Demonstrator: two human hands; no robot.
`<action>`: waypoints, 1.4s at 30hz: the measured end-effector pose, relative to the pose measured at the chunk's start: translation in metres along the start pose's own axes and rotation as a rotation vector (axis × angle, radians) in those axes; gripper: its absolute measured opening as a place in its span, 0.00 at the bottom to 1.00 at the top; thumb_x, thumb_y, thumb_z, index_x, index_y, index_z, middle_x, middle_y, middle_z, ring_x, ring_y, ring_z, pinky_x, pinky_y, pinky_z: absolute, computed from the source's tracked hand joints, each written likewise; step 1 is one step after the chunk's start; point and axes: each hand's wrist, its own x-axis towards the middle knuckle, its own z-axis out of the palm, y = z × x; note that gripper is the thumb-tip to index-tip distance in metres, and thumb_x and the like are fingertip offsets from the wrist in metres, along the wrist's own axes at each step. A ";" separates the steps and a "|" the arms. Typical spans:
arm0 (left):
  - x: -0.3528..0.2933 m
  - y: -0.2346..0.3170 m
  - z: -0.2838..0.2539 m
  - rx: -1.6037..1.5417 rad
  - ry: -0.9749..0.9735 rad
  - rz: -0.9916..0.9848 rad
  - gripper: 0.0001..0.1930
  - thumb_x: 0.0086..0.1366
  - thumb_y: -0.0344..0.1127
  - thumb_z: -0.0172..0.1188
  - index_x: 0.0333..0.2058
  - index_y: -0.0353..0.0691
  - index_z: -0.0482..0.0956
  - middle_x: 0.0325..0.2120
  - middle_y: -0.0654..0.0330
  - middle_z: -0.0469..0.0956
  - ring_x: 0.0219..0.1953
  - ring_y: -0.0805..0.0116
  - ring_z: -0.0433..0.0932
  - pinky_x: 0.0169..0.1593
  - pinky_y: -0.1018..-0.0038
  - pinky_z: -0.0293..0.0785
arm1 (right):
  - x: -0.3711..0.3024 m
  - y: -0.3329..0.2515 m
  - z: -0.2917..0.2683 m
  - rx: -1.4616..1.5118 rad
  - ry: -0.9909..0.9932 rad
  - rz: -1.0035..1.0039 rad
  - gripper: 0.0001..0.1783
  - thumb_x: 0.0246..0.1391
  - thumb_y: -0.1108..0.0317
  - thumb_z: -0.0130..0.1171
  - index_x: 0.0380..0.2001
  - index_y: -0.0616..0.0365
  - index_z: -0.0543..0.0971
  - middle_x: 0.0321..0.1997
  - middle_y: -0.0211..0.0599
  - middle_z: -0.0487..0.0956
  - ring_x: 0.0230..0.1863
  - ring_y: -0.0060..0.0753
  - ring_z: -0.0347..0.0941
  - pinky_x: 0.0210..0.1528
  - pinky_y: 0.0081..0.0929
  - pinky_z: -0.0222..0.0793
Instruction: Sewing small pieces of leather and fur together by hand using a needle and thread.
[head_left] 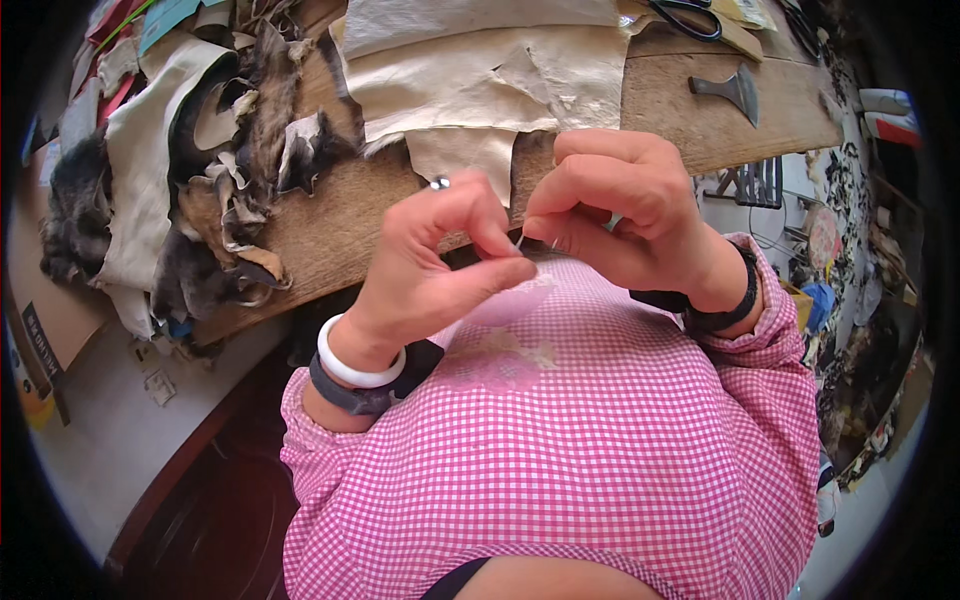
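Far left: fur scraps (pixel 275 110) heaped on the left end of the table (pixel 330 230), some hanging over its front edge. A long pale hide strip (pixel 150 150) lay in the same heap, running from the back toward the front edge.

Left hand (pixel 425 265): just off the table's front edge, in front of the person's checked shirt (pixel 560 430). Thumb and index tips nearly together, pinching one end of a thin pale strand (pixel 519 242); other fingers loosely curled, not clenched. White bangle (pixel 358 368) on that wrist, dark cuff below it.

Strand: up in the air between the two hands' fingertips, near the front edge. Too fine to tell if thread or needle.

Pale hide sheets (pixel 490 80): layered from the table's back edge over its middle, a pointed piece reaching toward the front edge.

Right hand (pixel 640 205): thumb and index closed in a pinch at the strand, fingers bent, fingertips just beside the left's. Dark cuff at the wrist.

Right end of table: scissors (pixel 690 18), dark-handled, at the back edge; flared blade (pixel 740 95) with a dark handle, flat near the right corner.
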 end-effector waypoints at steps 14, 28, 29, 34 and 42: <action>-0.004 -0.002 -0.007 -0.275 0.208 -0.012 0.13 0.56 0.16 0.68 0.30 0.37 0.72 0.32 0.58 0.77 0.33 0.77 0.74 0.37 0.82 0.70 | -0.006 0.000 -0.008 0.063 -0.035 -0.023 0.08 0.44 0.77 0.69 0.24 0.56 0.77 0.19 0.29 0.64 0.18 0.29 0.62 0.20 0.29 0.53; -0.023 0.004 -0.019 -0.295 0.176 -0.095 0.15 0.56 0.14 0.65 0.39 0.35 0.73 0.33 0.61 0.78 0.34 0.78 0.76 0.41 0.82 0.74 | -0.038 -0.018 -0.051 0.404 0.060 0.365 0.06 0.55 0.80 0.64 0.36 0.63 0.81 0.25 0.23 0.73 0.24 0.11 0.65 0.24 0.16 0.59; -0.026 0.003 -0.023 -0.291 0.170 -0.104 0.15 0.56 0.14 0.65 0.39 0.35 0.73 0.33 0.62 0.78 0.34 0.78 0.76 0.41 0.82 0.74 | -0.042 -0.021 -0.066 0.383 0.072 0.347 0.10 0.54 0.80 0.62 0.42 0.65 0.80 0.26 0.22 0.71 0.23 0.09 0.62 0.24 0.14 0.54; -0.038 -0.009 -0.037 -0.267 0.146 -0.117 0.15 0.56 0.15 0.66 0.39 0.35 0.74 0.33 0.62 0.78 0.35 0.78 0.77 0.41 0.82 0.74 | -0.079 -0.042 -0.117 0.393 0.542 0.330 0.13 0.62 0.71 0.51 0.47 0.67 0.76 0.28 0.24 0.65 0.28 0.16 0.55 0.32 0.16 0.51; -0.050 -0.031 -0.061 -0.160 0.124 -0.183 0.12 0.57 0.18 0.66 0.37 0.38 0.75 0.33 0.66 0.77 0.35 0.81 0.75 0.41 0.84 0.72 | -0.146 -0.090 -0.167 0.093 1.048 0.316 0.09 0.63 0.75 0.55 0.45 0.65 0.76 0.28 0.28 0.69 0.25 0.13 0.56 0.25 0.13 0.49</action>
